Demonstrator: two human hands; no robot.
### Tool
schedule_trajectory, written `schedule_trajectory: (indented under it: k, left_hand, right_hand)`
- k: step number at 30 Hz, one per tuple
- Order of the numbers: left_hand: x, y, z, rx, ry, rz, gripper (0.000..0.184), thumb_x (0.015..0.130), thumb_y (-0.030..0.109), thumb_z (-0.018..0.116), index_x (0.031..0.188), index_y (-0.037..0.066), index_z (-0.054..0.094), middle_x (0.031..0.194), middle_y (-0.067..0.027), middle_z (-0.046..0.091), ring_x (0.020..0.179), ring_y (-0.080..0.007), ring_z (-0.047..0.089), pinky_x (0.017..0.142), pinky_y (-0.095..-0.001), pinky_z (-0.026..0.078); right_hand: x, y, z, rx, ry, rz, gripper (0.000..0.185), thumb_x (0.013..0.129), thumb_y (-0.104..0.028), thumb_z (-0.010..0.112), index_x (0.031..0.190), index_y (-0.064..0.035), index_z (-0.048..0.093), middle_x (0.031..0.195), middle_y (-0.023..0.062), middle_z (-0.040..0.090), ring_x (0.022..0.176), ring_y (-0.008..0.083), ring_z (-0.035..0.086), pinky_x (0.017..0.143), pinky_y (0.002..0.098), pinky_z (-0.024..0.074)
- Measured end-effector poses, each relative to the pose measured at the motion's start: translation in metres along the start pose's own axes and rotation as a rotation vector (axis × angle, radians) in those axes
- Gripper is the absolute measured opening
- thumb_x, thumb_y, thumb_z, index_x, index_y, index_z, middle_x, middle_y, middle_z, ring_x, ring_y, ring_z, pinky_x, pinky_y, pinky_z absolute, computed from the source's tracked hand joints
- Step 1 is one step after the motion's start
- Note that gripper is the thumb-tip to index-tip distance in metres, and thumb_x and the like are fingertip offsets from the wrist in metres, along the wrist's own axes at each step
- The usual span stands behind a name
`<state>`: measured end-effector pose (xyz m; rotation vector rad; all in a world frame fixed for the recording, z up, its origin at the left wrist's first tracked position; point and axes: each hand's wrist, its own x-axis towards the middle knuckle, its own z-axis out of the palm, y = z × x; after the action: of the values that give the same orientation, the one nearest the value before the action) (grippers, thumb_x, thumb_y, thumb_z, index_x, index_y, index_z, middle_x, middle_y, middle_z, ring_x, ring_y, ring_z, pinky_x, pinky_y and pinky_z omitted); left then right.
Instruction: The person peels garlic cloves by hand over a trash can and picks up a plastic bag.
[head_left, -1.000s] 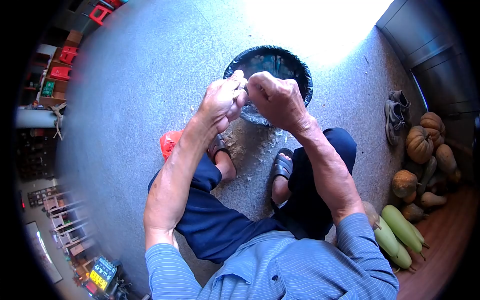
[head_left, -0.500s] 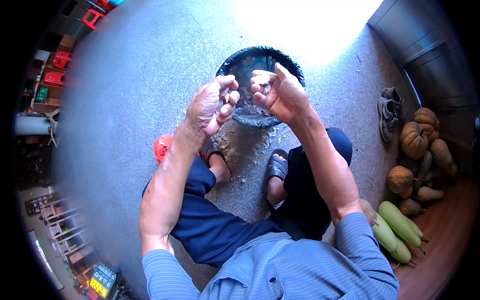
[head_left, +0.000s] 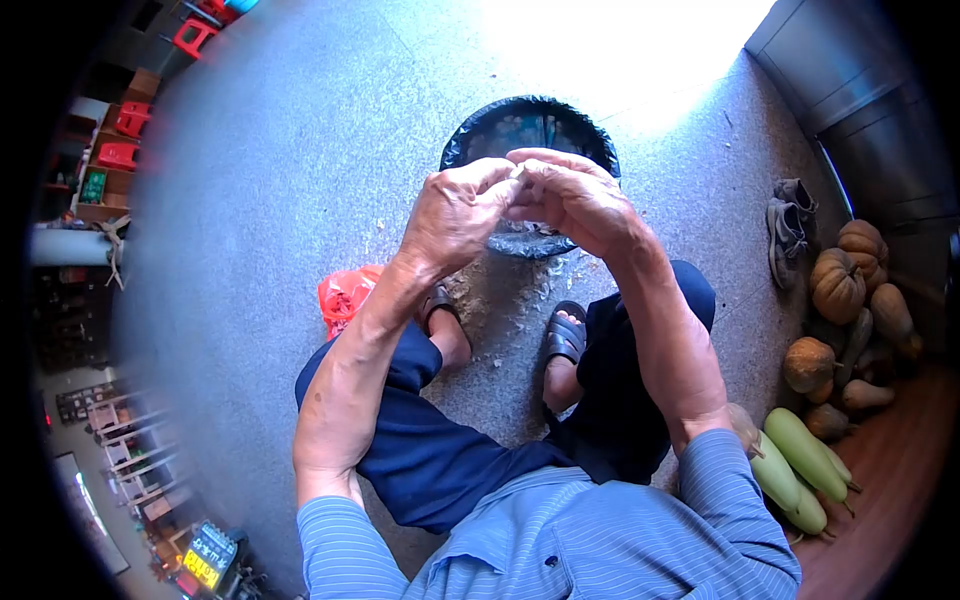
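My left hand (head_left: 448,218) and my right hand (head_left: 582,203) meet over the near part of a round bin (head_left: 530,246) lined with a black bag. Their fingertips pinch together at a small pale piece (head_left: 517,172) that looks like a garlic clove; its outline is mostly covered. The fingers of my right hand curl inward, and whatever lies in its palm is hidden. Dry, pale, papery peelings (head_left: 497,300) are scattered on the floor below the bin, between my sandalled feet.
A red plastic bag (head_left: 345,296) rests beside my left leg. On the right lie shoes (head_left: 787,235), several pumpkins (head_left: 838,285) and long green gourds (head_left: 805,453). Red stools (head_left: 193,38) and shelves stand far left. A dark cabinet (head_left: 870,90) rises at the upper right.
My hands were apart, palms turned up, with pale flaky bits in the right one. Now they have come together, backs up, fingertips touching. The view has shifted slightly.
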<state>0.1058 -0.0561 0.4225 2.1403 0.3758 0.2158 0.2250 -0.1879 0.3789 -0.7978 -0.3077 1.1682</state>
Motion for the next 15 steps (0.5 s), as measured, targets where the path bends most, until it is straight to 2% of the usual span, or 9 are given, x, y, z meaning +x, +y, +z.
schedule_trajectory:
  k: [4,7,11,13,15]
  left_hand:
    - [0.001,0.002,-0.002,-0.346,-0.052,-0.127,0.021,0.092,0.012,0.063,0.106,-0.003,0.066,0.094,-0.0053,0.069,0.087,-0.0089,0.061,0.078,-0.0244,0.05]
    - [0.001,0.002,0.002,-0.397,-0.012,-0.15,0.02,0.092,0.015,0.064,0.102,-0.002,0.066,0.086,-0.0027,0.067,0.076,-0.0052,0.058,0.067,-0.0209,0.048]
    - [0.0,0.009,-0.002,-0.444,-0.01,-0.271,0.018,0.091,0.018,0.065,0.096,0.0,0.066,0.071,0.0034,0.059,0.057,-0.0011,0.047,0.048,-0.0172,0.034]
    - [0.0,0.008,-0.005,-0.476,0.007,-0.303,0.018,0.091,0.019,0.064,0.094,0.001,0.066,0.066,0.0057,0.054,0.051,-0.0004,0.041,0.043,-0.017,0.027]
    - [0.001,0.009,-0.006,-0.563,-0.006,-0.336,0.019,0.092,0.018,0.062,0.094,0.0,0.066,0.067,0.0036,0.055,0.05,-0.0012,0.042,0.042,-0.0173,0.029]
  right_hand:
    - [-0.004,-0.006,0.001,-0.057,-0.016,0.011,0.039,0.095,-0.019,0.057,0.125,0.0058,0.051,0.104,0.0151,0.064,0.092,0.0223,0.066,0.082,0.0348,0.0564]
    - [-0.002,-0.003,0.001,-0.127,0.023,-0.01,0.04,0.097,-0.023,0.056,0.125,0.0047,0.052,0.102,0.0142,0.065,0.089,0.0206,0.067,0.078,0.0325,0.0574]
    - [-0.004,-0.002,0.008,-0.377,0.156,-0.157,0.044,0.097,-0.027,0.056,0.126,0.0053,0.051,0.099,0.0128,0.065,0.085,0.0153,0.066,0.077,0.0277,0.0538]
    - [-0.007,-0.004,0.014,-0.624,0.229,-0.28,0.045,0.096,-0.029,0.058,0.125,0.0043,0.053,0.101,0.0141,0.067,0.091,0.0165,0.066,0.079,0.0281,0.0527]
    - [-0.01,-0.007,0.019,-0.837,0.231,-0.386,0.046,0.094,-0.029,0.06,0.125,0.0037,0.055,0.104,0.0151,0.067,0.094,0.0182,0.065,0.082,0.0295,0.0525]
